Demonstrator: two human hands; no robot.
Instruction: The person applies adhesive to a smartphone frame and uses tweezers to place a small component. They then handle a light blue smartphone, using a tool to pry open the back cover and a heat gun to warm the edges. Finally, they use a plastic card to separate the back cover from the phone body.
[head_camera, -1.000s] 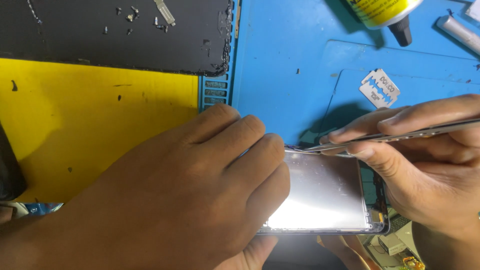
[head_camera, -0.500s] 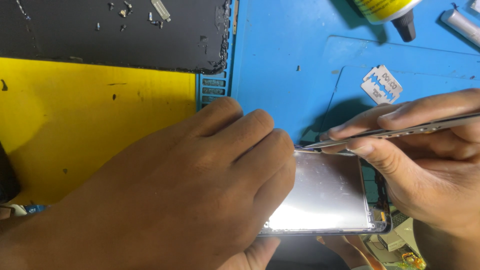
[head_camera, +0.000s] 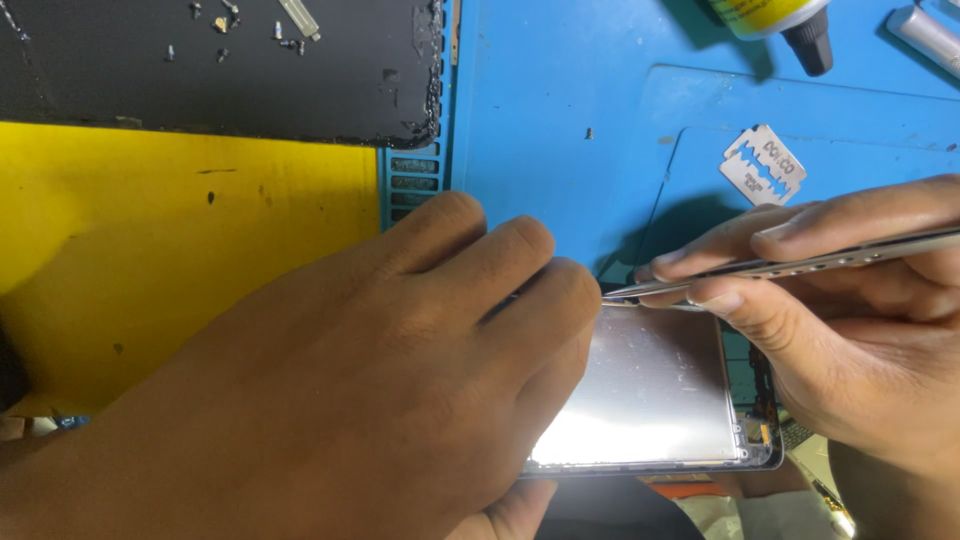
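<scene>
My left hand (head_camera: 330, 390) lies flat over the left part of an opened phone (head_camera: 655, 400), pressing it down; the shiny metal inner plate of the phone shows to the right of my fingers. My right hand (head_camera: 850, 330) pinches thin metal tweezers (head_camera: 800, 265), whose tip meets the phone's top edge right beside my left fingertips. The left part of the phone is hidden under my left hand.
A blue work mat (head_camera: 580, 120) lies under the phone. A razor blade (head_camera: 763, 165) rests on it above my right hand. A yellow glue bottle with a black nozzle (head_camera: 790, 25) lies at the top. A black pad (head_camera: 220, 70) with several tiny screws and a yellow sheet (head_camera: 170, 230) are on the left.
My left fingers have slid slightly right along the phone towards the tweezer tip. The right hand and tweezers have hardly moved.
</scene>
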